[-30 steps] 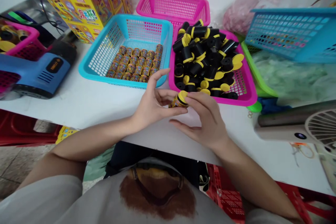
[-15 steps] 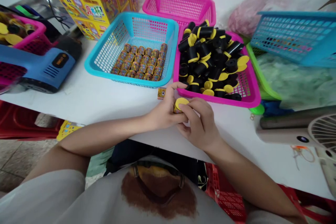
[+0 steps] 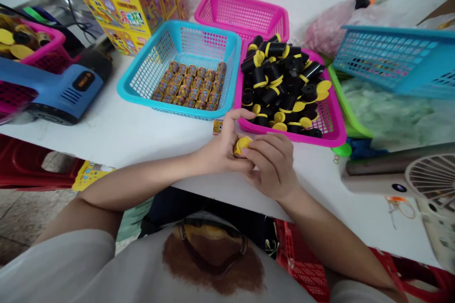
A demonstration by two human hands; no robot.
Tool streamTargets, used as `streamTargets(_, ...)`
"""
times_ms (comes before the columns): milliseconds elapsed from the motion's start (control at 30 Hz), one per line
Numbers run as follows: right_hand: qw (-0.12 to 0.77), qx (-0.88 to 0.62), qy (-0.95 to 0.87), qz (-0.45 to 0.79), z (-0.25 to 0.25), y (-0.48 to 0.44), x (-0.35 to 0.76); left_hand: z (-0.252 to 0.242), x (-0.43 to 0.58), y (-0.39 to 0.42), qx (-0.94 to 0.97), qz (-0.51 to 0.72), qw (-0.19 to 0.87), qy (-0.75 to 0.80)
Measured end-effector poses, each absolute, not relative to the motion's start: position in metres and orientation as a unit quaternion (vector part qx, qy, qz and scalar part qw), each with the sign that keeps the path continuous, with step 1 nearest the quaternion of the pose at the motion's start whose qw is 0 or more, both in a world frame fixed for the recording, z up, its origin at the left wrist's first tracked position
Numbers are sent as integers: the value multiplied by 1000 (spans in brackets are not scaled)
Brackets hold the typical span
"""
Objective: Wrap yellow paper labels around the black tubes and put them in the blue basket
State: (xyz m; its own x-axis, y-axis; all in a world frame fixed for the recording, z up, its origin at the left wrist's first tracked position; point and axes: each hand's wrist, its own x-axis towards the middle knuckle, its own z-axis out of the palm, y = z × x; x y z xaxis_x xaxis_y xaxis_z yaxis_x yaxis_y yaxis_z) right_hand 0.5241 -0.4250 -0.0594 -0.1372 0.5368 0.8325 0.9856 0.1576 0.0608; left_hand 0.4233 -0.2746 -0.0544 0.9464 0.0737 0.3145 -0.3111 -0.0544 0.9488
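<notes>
My left hand (image 3: 223,144) and my right hand (image 3: 272,165) meet over the white table, both gripping a small capsule with a yellow cap (image 3: 242,146). Most of its body is hidden by my fingers. A small printed label piece (image 3: 218,127) lies just beyond my left fingers. Behind them, a turquoise mesh basket (image 3: 149,54) holds neat rows of gold-labelled capsules (image 3: 188,85). Nearest my right hand, a magenta basket (image 3: 284,136) is heaped with black capsules banded in yellow (image 3: 273,80), with loose yellow caps among them.
Yellow printed boxes (image 3: 124,4) stand at the back left, beside a blue-and-black power tool (image 3: 67,87). A second magenta basket (image 3: 241,14) sits behind. To the right are a tilted blue basket (image 3: 394,59), a green tray (image 3: 350,104) and a small fan (image 3: 419,175).
The capsule has turned so its yellow cap faces up. The small printed piece now lies on the table beyond my left hand. My view has shifted slightly.
</notes>
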Motion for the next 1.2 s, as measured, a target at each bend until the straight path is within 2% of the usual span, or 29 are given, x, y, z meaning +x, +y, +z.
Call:
streamTargets(167, 366, -532, -717, -261, -57, -429, 524, -55, 424, -268, 668, 48, 721, -178)
streamTargets(367, 381, -515, -729, -243, -57, -430, 526, -56, 425, -260, 680, 50, 686, -253)
streamTargets(533, 369, -530, -710, -280, -50, -427, 532, -48, 422, -255, 802, 165, 551, -162)
streamTargets(667, 363, -670, -573, -302, -38, -433, 563, -14, 424, -232, 839, 181, 512, -40)
streamTargets(733, 303, -781, -481, -259, -32, -437, 584, 10, 434, -208, 869, 197, 453, 8)
streamTargets(833, 181, -860, -466, -100, -26, -438, 604, 38, 467, -160, 911, 243, 315, 107)
streamTargets(967, 37, -883, -466, 32, -16, -431, 600, 42, 522, -103, 931, 167, 221, 238)
streamTargets(1100, -14, -893, -447, 59, -6, -426, 592, 20, 558, -74, 937, 80, 170, 294)
streamTargets(1200, -27, -891, -450, 56, -3, -425, 591, 9, 569, -70, 948, 67, 172, 259)
